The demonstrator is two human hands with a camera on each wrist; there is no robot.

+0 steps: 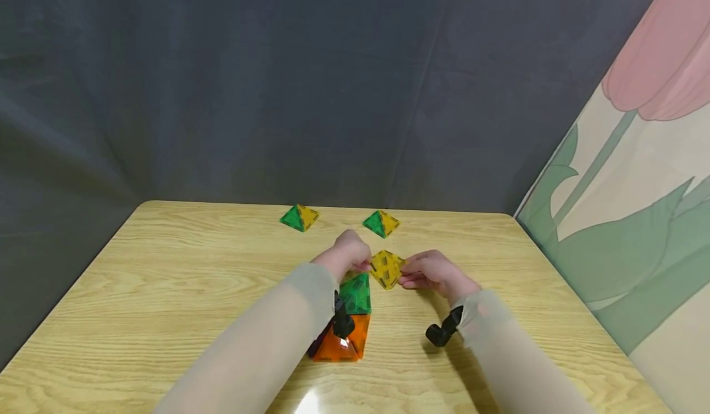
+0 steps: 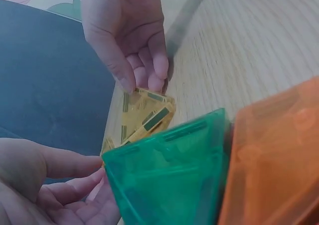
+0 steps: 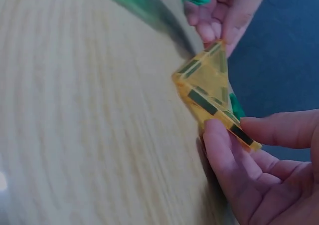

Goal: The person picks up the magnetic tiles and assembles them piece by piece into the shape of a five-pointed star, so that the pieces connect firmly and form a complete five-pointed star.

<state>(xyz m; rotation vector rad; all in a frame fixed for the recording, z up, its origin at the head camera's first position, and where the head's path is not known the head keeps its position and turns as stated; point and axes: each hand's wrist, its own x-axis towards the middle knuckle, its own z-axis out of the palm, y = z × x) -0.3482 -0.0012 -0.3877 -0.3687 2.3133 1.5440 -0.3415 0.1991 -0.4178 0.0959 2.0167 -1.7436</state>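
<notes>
Translucent yellow magnetic tiles [image 1: 386, 270], joined at an angle, are held between both hands over the table. My left hand [image 1: 351, 251] pinches their left corner with thumb and fingers. At the right corner, my right hand [image 1: 435, 272] pinches an edge, which shows clearly on the yellow tiles [image 3: 209, 85] in the right wrist view. Just nearer than the left hand stands a green magnetic-tile shape [image 1: 357, 294], adjoining an orange magnetic-tile pyramid [image 1: 339, 345]. The left forearm partly hides both. In the left wrist view the green shape [image 2: 169, 170] covers part of the yellow tiles.
Two green-and-yellow magnetic-tile pyramids, one at left [image 1: 299, 217] and one at right [image 1: 381, 223], sit near the far edge of the wooden table [image 1: 194, 278]. A dark curtain [image 1: 277, 93] hangs behind. A wall with a painted flower [image 1: 621, 217] rises at the right.
</notes>
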